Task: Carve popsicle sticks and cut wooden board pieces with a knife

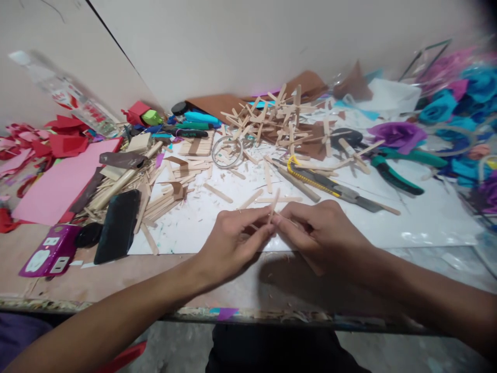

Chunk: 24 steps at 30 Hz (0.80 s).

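Near the front of the white sheet point(174, 228), my two hands meet fingertip to fingertip. My left hand point(236, 238) pinches a wooden craft stick point(274, 202), which stands up between thumb and forefinger. Against the same joint, my right hand point(322, 233) is closed on another craft stick point(310, 263), whose end sticks out below the palm. Whether the sticks are joined cannot be made out. Just beyond the fingers lie loose craft sticks point(281, 199) and a yellow-edged utility knife point(330, 186).
A heap of crossed sticks point(272, 122) stands at the back, beside a tape roll point(227, 152). Green-handled pliers point(399, 171) and paper flowers point(399, 135) are at right. Left are a phone point(117, 225), a purple power adapter point(50, 251) and a plastic bottle point(77, 103).
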Each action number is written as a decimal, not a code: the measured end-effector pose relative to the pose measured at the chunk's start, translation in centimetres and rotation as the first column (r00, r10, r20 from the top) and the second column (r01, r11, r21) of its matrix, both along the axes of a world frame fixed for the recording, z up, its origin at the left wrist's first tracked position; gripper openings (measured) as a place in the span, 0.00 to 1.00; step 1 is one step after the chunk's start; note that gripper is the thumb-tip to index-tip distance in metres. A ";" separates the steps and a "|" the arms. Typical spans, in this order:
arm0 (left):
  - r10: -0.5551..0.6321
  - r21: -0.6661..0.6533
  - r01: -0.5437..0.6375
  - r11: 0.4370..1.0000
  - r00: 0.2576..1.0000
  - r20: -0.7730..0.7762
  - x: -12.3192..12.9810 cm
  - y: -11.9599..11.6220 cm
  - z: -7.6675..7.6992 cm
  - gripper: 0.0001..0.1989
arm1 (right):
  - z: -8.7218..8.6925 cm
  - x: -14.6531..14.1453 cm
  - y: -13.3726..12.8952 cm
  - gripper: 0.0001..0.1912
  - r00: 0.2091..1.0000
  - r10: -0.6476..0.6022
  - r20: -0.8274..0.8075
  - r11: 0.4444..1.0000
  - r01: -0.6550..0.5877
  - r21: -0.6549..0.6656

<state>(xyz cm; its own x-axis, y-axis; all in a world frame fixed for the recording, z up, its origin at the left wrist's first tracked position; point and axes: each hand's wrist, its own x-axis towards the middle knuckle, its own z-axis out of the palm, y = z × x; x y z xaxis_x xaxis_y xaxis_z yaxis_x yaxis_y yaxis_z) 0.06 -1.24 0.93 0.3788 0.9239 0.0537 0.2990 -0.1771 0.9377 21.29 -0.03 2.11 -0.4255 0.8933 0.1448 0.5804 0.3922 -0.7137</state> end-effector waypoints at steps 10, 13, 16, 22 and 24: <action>0.215 -0.507 0.025 0.862 0.887 0.408 1.0 0.3 0.1 0.12 | 0.1 0.4 0.5 0.17 0.993 0.076 0.092 0.997 -0.077 0.011; 0.217 -0.474 -0.003 0.881 0.891 0.398 1.2 0.0 0.1 0.11 | 0.1 0.2 0.5 0.16 0.979 0.082 0.184 0.996 -0.086 0.012; 0.207 -0.442 -0.018 0.897 0.900 0.383 1.4 -0.1 0.1 0.10 | 0.2 0.1 0.5 0.16 0.974 0.075 0.212 0.997 -0.077 0.003; 0.167 -0.351 -0.024 0.936 0.908 0.384 1.5 -0.1 -0.1 0.07 | -0.1 0.1 0.4 0.17 0.970 0.080 0.228 0.996 -0.085 0.016; 0.157 -0.325 -0.029 0.945 0.914 0.374 1.5 -0.2 -0.2 0.07 | -0.4 0.2 0.3 0.16 0.965 0.081 0.249 0.995 -0.094 0.039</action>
<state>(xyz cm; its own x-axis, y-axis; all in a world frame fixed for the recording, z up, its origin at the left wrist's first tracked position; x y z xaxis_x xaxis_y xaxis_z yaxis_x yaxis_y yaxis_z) 1.56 -1.43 0.70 0.2975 0.9481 -0.1125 -0.1005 0.1483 0.9838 21.47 0.23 1.71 -0.5300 0.8452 0.0692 0.6980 0.4811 -0.5304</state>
